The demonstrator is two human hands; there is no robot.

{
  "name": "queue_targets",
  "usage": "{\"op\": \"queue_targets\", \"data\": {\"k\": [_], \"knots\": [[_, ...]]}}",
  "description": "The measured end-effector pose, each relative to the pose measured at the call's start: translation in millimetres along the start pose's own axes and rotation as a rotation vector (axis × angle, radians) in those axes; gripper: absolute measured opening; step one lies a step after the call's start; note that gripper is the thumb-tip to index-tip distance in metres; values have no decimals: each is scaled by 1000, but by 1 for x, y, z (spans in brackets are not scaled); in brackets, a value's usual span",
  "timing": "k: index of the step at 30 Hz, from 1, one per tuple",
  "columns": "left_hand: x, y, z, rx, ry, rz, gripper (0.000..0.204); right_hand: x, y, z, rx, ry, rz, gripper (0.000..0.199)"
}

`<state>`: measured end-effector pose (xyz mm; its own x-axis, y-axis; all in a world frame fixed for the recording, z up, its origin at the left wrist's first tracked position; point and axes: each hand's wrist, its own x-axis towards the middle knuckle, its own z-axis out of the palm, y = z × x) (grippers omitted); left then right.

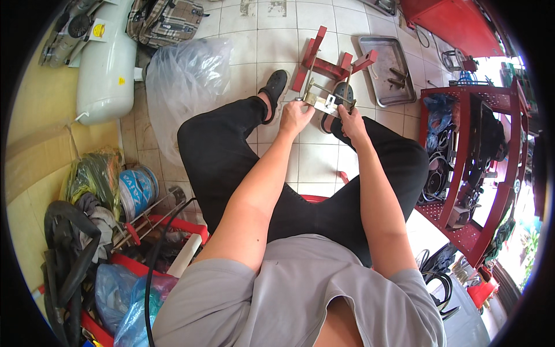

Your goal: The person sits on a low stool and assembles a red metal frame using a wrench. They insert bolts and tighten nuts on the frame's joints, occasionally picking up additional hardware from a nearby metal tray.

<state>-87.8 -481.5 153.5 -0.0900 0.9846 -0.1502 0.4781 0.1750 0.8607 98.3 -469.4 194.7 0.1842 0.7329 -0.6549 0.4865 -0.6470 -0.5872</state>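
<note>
A shiny metal bracket [321, 104] with a slotted plate spans between my two hands, above my right foot. My left hand [296, 118] is closed on its left end. At its right end, my right hand [352, 123] closes around it, thumb toward the plate. Thin metal rods [310, 69] run from the bracket toward a red metal stand [330, 68] on the tiled floor. Whether rods and stand are joined, I cannot tell. The fingers' undersides are hidden.
A grey metal tray [377, 49] with small metal parts lies right of the stand. At the left are a plastic sheet [188, 72], a white tank [104, 81] and a plaid bag [167, 23]. A red shelf rack [454, 168] stands at the right, loaded with cables and parts.
</note>
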Motion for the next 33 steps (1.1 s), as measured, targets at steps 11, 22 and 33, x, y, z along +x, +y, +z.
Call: {"op": "queue_targets", "data": {"k": [11, 22, 33], "knots": [[11, -43, -1, -470, 33, -290, 34, 3, 1, 11, 6, -6, -54, 63], [0, -6, -31, 196, -109, 12, 30, 12, 11, 5, 8, 19, -70, 63], [-6, 20, -39, 370, -132, 64, 33, 14, 17, 3, -11, 33, -75, 65]]}}
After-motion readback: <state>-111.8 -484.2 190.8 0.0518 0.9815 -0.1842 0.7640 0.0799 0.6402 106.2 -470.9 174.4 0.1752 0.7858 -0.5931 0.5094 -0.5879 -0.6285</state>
